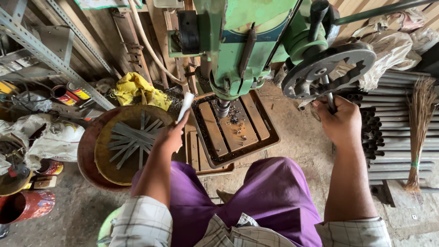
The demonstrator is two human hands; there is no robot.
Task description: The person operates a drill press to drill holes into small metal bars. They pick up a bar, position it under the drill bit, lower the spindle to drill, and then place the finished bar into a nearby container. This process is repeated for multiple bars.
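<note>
Left hand [170, 133] pinches white strip [185, 106]; right hand [340, 121] grips feed handle [330, 99] (cluttered workshop).

Checked shirt, pale with dark grid lines, sleeves rolled to elbows; purple trousers; forearms bare.

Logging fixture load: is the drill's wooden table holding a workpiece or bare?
Bare: the wooden table shows only scattered chips; the left hand holds the pale strip beside it.
</note>
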